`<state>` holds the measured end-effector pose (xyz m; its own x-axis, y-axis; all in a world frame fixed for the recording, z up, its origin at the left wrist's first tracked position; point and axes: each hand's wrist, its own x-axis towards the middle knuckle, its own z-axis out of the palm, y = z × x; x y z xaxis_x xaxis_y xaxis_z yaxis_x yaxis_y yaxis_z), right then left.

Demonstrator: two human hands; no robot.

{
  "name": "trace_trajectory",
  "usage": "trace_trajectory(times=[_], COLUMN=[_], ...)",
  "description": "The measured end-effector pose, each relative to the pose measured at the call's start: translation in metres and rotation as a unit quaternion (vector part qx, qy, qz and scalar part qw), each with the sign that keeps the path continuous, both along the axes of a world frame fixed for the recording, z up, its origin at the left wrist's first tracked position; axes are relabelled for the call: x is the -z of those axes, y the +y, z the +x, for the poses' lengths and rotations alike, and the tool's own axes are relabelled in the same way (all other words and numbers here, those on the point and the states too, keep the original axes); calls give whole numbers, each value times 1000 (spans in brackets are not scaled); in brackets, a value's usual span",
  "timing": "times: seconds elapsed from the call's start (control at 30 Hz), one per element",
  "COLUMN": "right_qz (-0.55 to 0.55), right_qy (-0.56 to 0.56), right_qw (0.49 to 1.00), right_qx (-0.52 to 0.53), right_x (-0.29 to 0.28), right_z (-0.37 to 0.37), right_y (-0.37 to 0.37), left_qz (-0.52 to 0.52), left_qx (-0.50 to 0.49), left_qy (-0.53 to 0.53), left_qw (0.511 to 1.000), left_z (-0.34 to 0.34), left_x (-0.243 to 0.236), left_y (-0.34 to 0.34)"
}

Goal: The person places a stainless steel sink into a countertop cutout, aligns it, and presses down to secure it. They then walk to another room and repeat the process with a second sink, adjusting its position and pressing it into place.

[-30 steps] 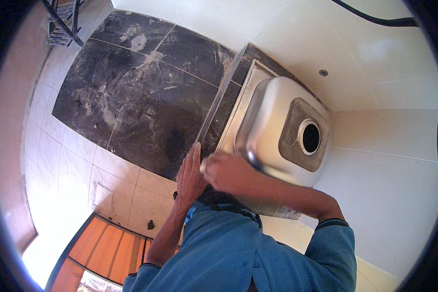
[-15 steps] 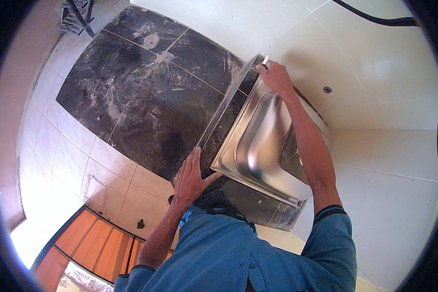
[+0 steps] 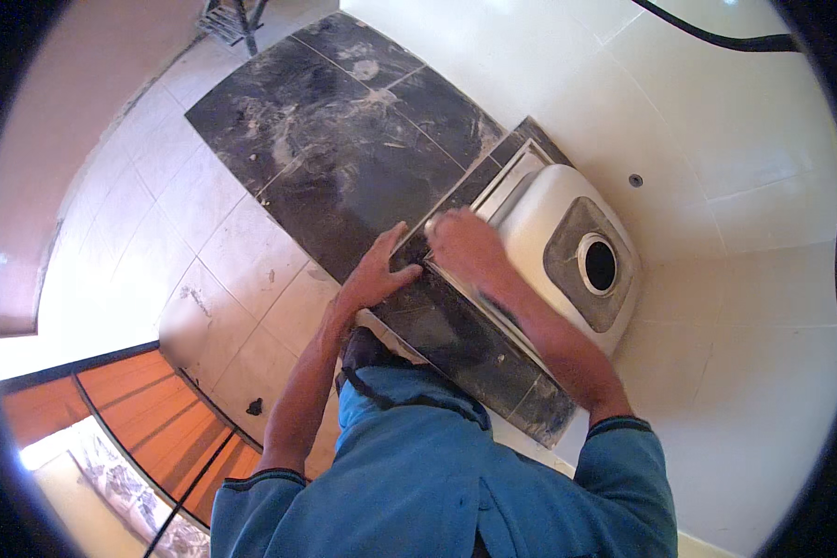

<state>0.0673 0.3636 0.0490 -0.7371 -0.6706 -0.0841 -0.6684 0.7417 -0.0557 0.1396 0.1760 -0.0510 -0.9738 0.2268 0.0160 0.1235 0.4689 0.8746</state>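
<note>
An upside-down metal sink (image 3: 539, 209) lies on the dark tiled countertop, its pale underside up and a round drain hole (image 3: 601, 266) showing. A thin straight strip (image 3: 451, 193) runs along the counter beside the sink's left rim. My left hand (image 3: 377, 272) rests at the strip's near end, thumb and fingers spread. My right hand (image 3: 470, 246) is closed at the sink's near left corner, slightly blurred. A slim white pen-like stick (image 3: 430, 226) shows at its fingers; most of it is hidden. My right forearm crosses over the sink's near rim.
The dusty dark countertop (image 3: 344, 121) stretches away to the upper left. Pale wall tiles (image 3: 716, 121) stand close on the right, with a small round fitting (image 3: 635, 180). Light floor tiles (image 3: 223, 242) and an orange slatted panel (image 3: 139, 400) lie at the left.
My right hand has come from the sink's far left corner to its near left corner, along the strip. My left hand stays by the strip's near end. The view has shifted.
</note>
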Motion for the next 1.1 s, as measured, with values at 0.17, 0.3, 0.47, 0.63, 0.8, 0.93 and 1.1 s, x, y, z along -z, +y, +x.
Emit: trace_trajectory(times=[0.17, 0.3, 0.47, 0.63, 0.8, 0.93, 1.1], right_qz=[-130, -353, -422, -360, -239, -274, -322], right_qy=[-165, -237, -333, -347, -269, -252, -274], right_qw=[978, 901, 842, 866, 933, 928, 904], right_qx=[-7, -84, -48, 20, -12, -35, -57], right_x=[-37, -28, -3, 25, 57, 45, 50], right_z=[111, 190, 232, 226, 177, 135, 75], right_y=[-62, -89, -117, -182, -321, -454, -584], left_qz=[225, 290, 59, 55, 105, -12, 75], left_qx=[-201, -429, -393, -279, -338, -361, -654], left_qy=[-15, -180, -462, -538, -465, -298, -385], left_qw=[953, 837, 793, 793, 812, 884, 648], left_z=[90, 224, 449, 523, 510, 490, 477], left_x=[24, 94, 229, 233, 253, 288, 248], left_y=[-82, -153, -221, -216, -286, -426, -596])
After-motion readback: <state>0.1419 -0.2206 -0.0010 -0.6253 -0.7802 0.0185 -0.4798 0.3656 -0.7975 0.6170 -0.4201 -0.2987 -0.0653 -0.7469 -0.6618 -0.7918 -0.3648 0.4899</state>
